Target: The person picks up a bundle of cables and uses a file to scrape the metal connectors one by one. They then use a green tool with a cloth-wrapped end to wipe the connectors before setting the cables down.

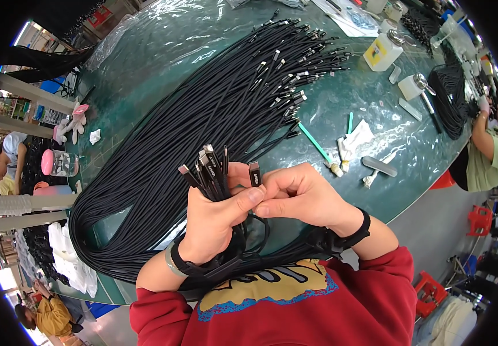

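My left hand [213, 218] is closed round a small bunch of black cables [209, 172], their metal-tipped plugs pointing up above the fingers. One single cable plug [254, 176] stands apart from the bunch, between my two hands. My right hand [309, 196] pinches just below that plug, its fingertips meeting my left thumb. The cables' lower lengths hang behind my left hand and run toward my body, partly hidden by my wrists. Just beyond my hands lies a large looped bundle of black cables [174, 124], its plug ends fanned out at the far right.
A green table [128, 83] carries white-and-yellow bottle [383, 52], a smaller bottle [411, 86], green-handled brush [316, 143], crumpled tissue [356, 137] and grey oval piece [379, 166]. Another black cable coil [449, 98] lies right. A pink-lidded jar [60, 163] stands left. Other people work on both sides.
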Demonstrator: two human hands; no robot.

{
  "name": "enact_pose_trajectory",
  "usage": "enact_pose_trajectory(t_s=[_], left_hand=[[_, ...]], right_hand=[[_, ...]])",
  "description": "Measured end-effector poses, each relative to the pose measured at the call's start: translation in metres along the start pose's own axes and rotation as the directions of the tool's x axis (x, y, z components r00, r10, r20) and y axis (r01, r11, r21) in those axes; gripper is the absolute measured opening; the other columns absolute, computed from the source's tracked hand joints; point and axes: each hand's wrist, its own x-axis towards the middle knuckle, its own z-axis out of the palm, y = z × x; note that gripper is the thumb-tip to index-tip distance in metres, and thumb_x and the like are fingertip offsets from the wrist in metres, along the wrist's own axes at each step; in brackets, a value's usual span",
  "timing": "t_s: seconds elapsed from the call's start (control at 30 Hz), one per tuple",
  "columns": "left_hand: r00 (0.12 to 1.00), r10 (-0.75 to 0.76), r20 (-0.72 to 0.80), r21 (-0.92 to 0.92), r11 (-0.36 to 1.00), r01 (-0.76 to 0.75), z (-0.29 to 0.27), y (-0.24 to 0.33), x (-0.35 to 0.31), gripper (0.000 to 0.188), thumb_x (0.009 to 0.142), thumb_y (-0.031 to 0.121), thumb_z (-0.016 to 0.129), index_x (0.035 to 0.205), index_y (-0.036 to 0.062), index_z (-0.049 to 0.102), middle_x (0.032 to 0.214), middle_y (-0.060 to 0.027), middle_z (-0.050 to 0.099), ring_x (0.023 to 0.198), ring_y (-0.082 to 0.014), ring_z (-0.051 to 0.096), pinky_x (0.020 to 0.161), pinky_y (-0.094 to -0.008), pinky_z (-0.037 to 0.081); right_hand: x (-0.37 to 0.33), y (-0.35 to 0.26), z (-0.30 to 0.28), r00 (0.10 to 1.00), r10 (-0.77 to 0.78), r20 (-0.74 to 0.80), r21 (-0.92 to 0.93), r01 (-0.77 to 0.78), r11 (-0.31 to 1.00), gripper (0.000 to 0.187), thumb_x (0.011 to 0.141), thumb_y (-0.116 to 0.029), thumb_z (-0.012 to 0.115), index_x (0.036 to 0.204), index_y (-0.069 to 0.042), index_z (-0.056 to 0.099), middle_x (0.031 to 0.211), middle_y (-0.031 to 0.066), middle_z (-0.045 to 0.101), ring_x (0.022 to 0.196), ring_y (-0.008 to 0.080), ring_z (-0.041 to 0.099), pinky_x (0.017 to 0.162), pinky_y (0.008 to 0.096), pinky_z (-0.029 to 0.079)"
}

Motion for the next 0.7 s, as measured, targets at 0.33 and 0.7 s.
enact_pose_trajectory(t_s=[0.33, 0.7], left_hand=[[0.999, -0.035, -0.024, 0.006, 0.999, 0.035, 0.001, 0.001, -0.002, 0.026, 0.073, 0.001, 0.062, 0.097, -0.0023, 0.052, 0.075, -0.0046, 0.058, 0.051, -0.0019, 0.043, 0.039, -0.0150, 0.026], [0.997, -0.046, 0.062, -0.162, 0.985, 0.055, -0.004, -0.002, 0.002, 0.027, 0.083, 0.010, 0.052, 0.105, -0.0034, 0.049, 0.068, -0.0017, 0.054, 0.049, -0.0024, 0.039, 0.040, -0.0165, 0.025]], right_hand=[[-0.002, -0.002, 0.005, 0.998, 0.068, -0.007, 0.080, -0.067, 0.995, 0.021, 0.071, 0.000, 0.066, 0.063, -0.005, 0.047, 0.061, -0.0071, 0.044, 0.054, -0.0012, 0.034, 0.047, 0.0160, 0.026], [0.003, -0.004, 0.008, 0.992, 0.021, -0.127, 0.199, 0.005, 0.980, 0.011, 0.077, -0.003, 0.060, 0.073, -0.005, 0.050, 0.056, -0.0043, 0.046, 0.049, 0.0001, 0.038, 0.044, 0.0163, 0.029]])
